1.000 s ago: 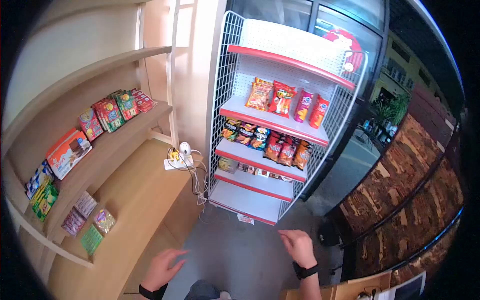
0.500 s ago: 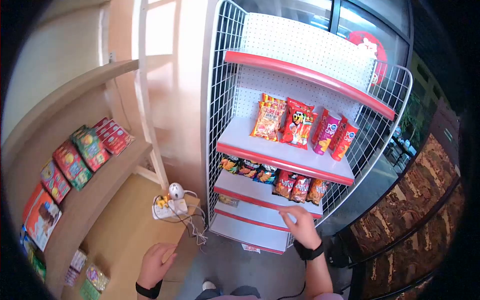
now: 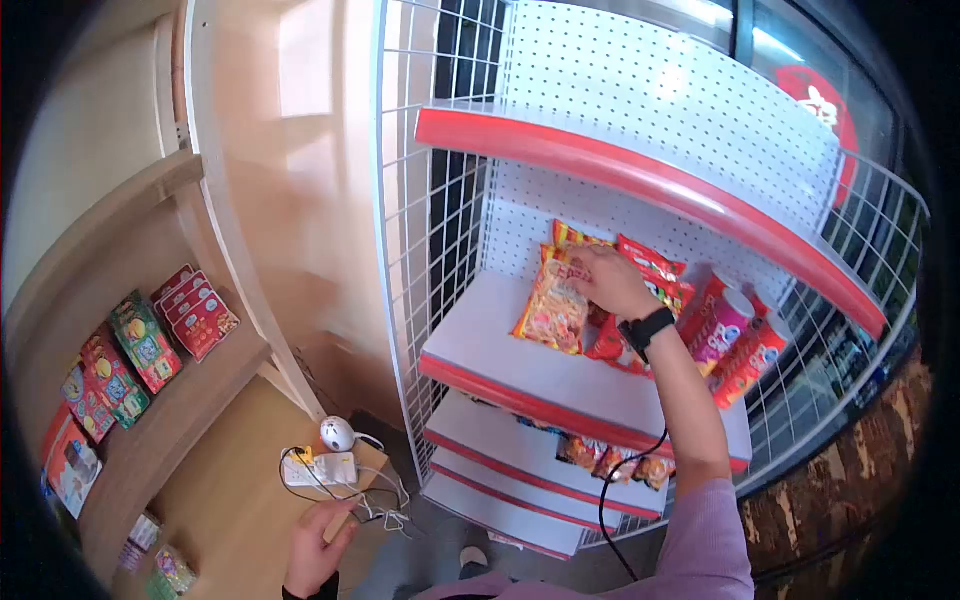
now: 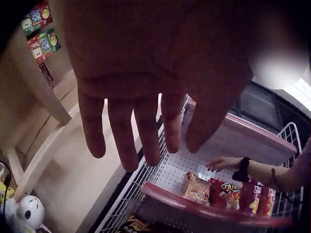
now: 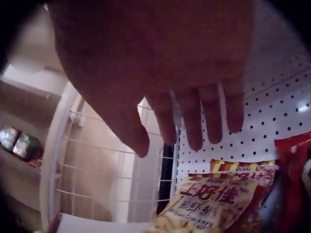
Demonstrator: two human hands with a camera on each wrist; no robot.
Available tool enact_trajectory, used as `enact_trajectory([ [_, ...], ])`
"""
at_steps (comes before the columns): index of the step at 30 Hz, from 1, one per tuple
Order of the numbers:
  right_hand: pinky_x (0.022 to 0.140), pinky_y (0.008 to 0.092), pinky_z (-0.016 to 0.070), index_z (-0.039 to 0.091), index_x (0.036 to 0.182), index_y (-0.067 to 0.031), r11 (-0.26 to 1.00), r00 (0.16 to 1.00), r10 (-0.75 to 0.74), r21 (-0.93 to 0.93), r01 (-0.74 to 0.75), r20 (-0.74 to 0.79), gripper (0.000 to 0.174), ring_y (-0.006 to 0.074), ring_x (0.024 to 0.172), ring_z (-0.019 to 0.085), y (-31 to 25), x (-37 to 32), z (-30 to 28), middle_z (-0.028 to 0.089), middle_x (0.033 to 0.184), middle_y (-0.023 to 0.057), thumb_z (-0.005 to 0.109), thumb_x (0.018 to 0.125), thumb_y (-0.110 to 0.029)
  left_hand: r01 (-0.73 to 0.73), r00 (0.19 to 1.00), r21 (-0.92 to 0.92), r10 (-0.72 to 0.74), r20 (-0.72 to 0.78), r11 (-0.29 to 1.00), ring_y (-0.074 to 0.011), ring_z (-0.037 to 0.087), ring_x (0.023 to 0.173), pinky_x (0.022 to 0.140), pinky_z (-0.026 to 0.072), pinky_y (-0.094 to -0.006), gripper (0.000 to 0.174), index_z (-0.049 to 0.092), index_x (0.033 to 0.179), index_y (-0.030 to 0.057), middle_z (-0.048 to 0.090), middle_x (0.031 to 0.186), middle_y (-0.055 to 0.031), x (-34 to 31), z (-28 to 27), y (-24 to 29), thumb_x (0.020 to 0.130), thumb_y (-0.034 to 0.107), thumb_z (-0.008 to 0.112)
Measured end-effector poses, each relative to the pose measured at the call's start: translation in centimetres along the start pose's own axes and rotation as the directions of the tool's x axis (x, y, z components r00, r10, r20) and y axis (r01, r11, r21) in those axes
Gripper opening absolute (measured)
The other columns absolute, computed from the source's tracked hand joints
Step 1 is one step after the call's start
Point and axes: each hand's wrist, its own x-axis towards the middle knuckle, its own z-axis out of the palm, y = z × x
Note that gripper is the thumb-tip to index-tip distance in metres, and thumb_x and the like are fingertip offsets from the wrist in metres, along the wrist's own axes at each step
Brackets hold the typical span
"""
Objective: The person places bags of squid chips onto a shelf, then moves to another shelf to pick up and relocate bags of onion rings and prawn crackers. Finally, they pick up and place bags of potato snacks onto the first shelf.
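Note:
My right hand (image 3: 610,281) reaches over the white shelf, at the top of a yellow and red bag of prawn crackers (image 3: 555,305). In the right wrist view its fingers (image 5: 192,116) are extended and spread above the front cracker bag (image 5: 204,204), a second bag (image 5: 243,167) standing behind it. Right beside stand red snack bags (image 3: 655,265), partly covered by the hand and wrist. My left hand (image 3: 318,548) is held low over the wooden counter, empty; its fingers (image 4: 124,141) hang loosely apart in the left wrist view.
Purple and red chip canisters (image 3: 722,325) stand at the shelf's right. A red-edged shelf (image 3: 640,170) juts out above, with wire mesh sides (image 3: 405,230). Lower shelves hold more bags (image 3: 610,460). A power strip (image 3: 320,470) with cables lies on the wooden counter (image 3: 235,490).
The rack has come closer as the person moved towards it. My right hand has risen from low in front of the rack to the cracker bags. The left hand stays low.

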Motion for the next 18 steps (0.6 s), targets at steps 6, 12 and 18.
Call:
enact_trajectory([
  [6, 0.097, 0.0449, 0.0393, 0.053, 0.122, -0.0059, 0.963, 0.961, 0.186, -0.235, -0.136, 0.207, 0.058, 0.0367, 0.115, 0.051, 4.1, 4.5, 2.0, 0.058, 0.119, 0.0171, 0.071, 0.073, -0.031, 0.052, 0.997, -0.071, -0.055, -0.046, 0.996, -0.0313, 0.059, 0.100, 0.088, 0.0449, -0.0362, 0.022, 0.061, 0.106, -0.0020, 0.063, 0.103, -0.0189, 2.6, 2.1, 2.0, 0.085, 0.005, 0.060],
  [12, 0.089, 0.0386, 0.0449, 0.056, 0.113, -0.0041, 0.993, 0.992, -0.075, 0.098, 0.065, 0.103, 0.047, 0.0313, 0.106, 0.056, 5.5, 3.6, 4.5, 0.059, 0.108, 0.0168, 0.074, 0.072, -0.017, 0.071, 0.997, -0.071, -0.070, 0.023, 0.995, -0.0282, 0.059, 0.104, 0.091, 0.0442, -0.0358, 0.021, 0.062, 0.105, -0.0005, 0.063, 0.107, -0.0158, 3.6, 3.5, 2.8, 0.085, 0.003, 0.060],
  [18, 0.069, 0.0351, 0.0480, 0.059, 0.105, -0.0042, 0.953, 0.981, -0.184, 0.256, 0.164, 0.056, 0.031, 0.0267, 0.081, 0.059, -3.2, 0.4, -0.2, 0.054, 0.088, 0.0111, 0.068, 0.076, -0.006, 0.022, 0.993, -0.138, -0.006, 0.119, 0.990, -0.0283, 0.059, 0.104, 0.090, 0.0466, -0.0355, 0.037, 0.058, 0.113, 0.0028, 0.061, 0.113, -0.0133, 5.6, 5.3, 3.0, 0.078, 0.003, 0.069],
])
